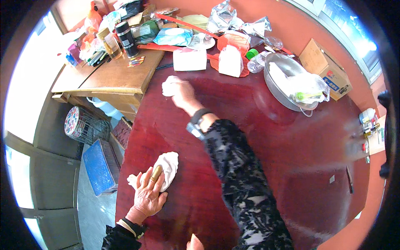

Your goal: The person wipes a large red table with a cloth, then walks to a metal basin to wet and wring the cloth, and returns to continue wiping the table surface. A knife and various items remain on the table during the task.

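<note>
My right hand [184,94] reaches far across a dark red, glossy wooden table [250,150], its fingers around a crumpled white cloth [170,86]. The hand is slightly blurred, and a watch [195,130] sits on that wrist. Nearer to me, my left hand [147,196] presses a second white cloth [168,165] against the tabletop. Its fingers lie spread over the folded fabric, and one wears a tan finger cover [156,173]. A small skin-coloured tip [195,242] shows at the bottom edge; I cannot tell what it belongs to.
Tissue packs [189,59], red fly swatters [232,42] and foil bags [221,17] crowd the back. A metal mesh basket [281,90] holds plastic bags, beside a cardboard box [325,68]. A wooden desk [125,75] bears a black flask [126,39]. A blue-topped box [98,168] stands on the floor.
</note>
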A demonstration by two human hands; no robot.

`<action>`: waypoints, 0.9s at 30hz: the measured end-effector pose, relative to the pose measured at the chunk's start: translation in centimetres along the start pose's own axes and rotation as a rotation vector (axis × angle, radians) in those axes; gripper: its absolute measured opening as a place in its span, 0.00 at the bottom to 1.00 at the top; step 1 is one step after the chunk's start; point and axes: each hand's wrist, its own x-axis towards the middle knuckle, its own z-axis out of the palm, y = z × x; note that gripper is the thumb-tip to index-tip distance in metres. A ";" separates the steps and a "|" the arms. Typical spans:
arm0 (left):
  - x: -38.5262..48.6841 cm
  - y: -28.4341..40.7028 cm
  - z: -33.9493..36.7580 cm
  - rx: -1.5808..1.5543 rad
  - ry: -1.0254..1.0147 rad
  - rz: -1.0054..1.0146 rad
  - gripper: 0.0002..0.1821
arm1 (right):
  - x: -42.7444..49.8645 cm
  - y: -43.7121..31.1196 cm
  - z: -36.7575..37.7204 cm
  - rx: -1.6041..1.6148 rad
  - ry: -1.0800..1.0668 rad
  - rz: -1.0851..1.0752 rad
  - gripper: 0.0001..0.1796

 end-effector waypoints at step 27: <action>0.1 -0.3 0.0 0.017 0.001 -0.031 0.37 | -4.2 2.4 -20.0 -0.830 -0.075 0.437 0.09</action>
